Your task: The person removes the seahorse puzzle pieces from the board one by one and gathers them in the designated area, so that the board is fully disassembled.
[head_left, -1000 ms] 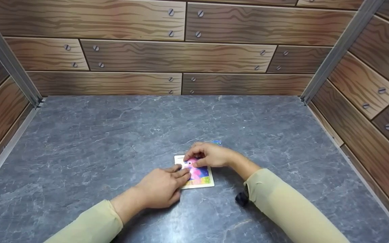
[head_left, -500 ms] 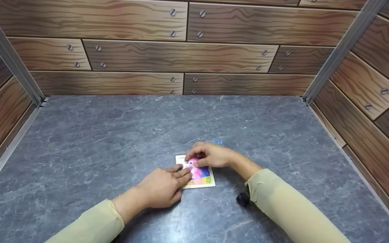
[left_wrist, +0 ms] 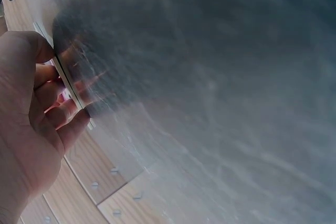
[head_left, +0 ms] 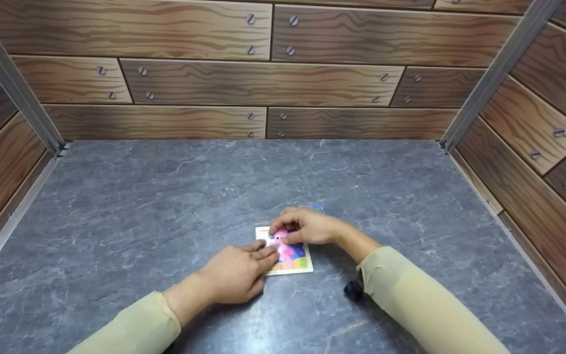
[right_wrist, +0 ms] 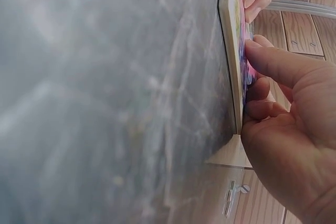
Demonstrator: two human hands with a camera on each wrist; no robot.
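In the head view a small pale-framed puzzle board (head_left: 308,268) with a pink bird picture lies flat on the table. My left hand (head_left: 234,273) rests its extended fingers on the board's left part, the thumb by its near-left edge. From the far right, my right hand (head_left: 310,226) bends over the picture. Its thumb and fingers pinch a small colourful puzzle piece (right_wrist: 252,74) at the board's surface, seen edge-on in the right wrist view. The hand hides much of the board's upper right. A blue puzzle piece (head_left: 317,207) shows just beyond the right hand, partly covered.
The grey marbled tabletop (head_left: 165,196) reaches wood-patterned walls (head_left: 189,81) at the back and sides. Metal posts (head_left: 499,73) stand at the back corners. A black device (head_left: 353,290) sits at the right wrist, under the sleeve's cuff.
Both hands and the puzzle board keep practically the same positions. The head view has shifted very slightly.
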